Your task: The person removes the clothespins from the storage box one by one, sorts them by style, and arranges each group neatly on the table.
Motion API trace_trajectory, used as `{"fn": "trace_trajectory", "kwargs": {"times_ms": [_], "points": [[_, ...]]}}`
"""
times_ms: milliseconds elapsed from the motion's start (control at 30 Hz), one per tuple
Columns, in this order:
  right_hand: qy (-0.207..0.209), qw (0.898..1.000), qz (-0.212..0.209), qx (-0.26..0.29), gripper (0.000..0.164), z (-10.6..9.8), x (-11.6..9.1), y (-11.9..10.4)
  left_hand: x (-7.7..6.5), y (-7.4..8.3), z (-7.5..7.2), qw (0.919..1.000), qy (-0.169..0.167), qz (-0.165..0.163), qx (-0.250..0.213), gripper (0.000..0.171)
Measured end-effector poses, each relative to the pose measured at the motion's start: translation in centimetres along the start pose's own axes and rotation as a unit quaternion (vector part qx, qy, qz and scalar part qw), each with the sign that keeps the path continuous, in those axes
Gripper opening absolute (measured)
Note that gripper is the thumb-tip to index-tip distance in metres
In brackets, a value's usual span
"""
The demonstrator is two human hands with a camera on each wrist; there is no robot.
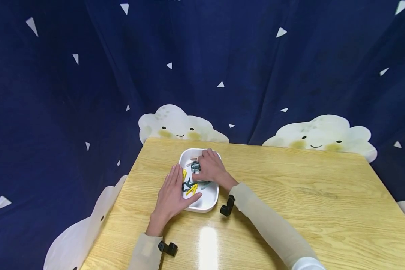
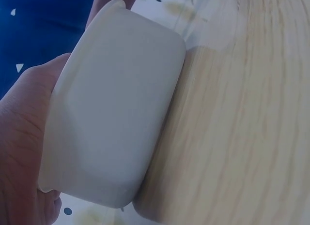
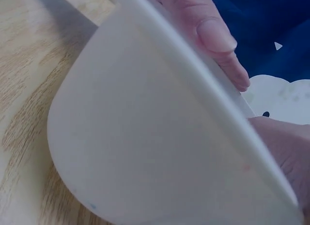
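Observation:
A white tray (image 1: 196,209) holds yellow clips (image 1: 191,189), dark green clips (image 1: 195,167) and pale brown clips (image 1: 194,159). My left hand (image 1: 172,193) lies along the tray's left edge, its fingers straight and its thumb reaching over the near end. In the left wrist view the same hand (image 2: 22,123) is against the tray's rim, beside its outer wall. At the tray's right side my right hand (image 1: 210,168) lies over the rim, thumb pointing left above the clips. It covers part of the contents; I see nothing held in it. The right wrist view shows mainly the tray's wall (image 3: 140,123).
The tray stands on a light wooden table (image 1: 300,195), near its far left part. Behind the table hangs a dark blue curtain (image 1: 202,48) with white triangles and clouds. Each wrist carries a small black camera (image 1: 227,210).

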State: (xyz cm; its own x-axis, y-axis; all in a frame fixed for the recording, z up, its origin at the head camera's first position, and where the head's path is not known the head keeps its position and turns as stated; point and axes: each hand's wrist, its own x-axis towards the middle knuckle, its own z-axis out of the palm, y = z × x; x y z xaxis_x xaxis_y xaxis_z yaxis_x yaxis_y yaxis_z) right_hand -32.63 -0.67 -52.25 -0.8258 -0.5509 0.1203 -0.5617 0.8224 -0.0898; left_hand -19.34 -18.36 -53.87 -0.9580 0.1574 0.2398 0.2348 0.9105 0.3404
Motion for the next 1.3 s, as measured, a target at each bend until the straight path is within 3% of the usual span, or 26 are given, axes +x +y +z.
{"fn": "trace_trajectory", "kwargs": {"times_ms": [533,1000,1300], "points": [[0.045,0.999,0.004,0.013,0.06,-1.2,-1.4,1.3,0.3,0.7,0.2,0.9999,0.015,0.006,-0.004,0.125],[0.068,0.997,0.025,0.034,0.065,-3.1,-2.7,3.4,-0.4,-0.2,-0.4,0.9994,-0.033,0.007,-0.012,0.131],[0.085,0.995,0.047,0.033,0.066,-4.7,-3.7,5.6,-0.5,-0.3,-0.3,0.9996,-0.028,0.008,0.0,0.132]]}}
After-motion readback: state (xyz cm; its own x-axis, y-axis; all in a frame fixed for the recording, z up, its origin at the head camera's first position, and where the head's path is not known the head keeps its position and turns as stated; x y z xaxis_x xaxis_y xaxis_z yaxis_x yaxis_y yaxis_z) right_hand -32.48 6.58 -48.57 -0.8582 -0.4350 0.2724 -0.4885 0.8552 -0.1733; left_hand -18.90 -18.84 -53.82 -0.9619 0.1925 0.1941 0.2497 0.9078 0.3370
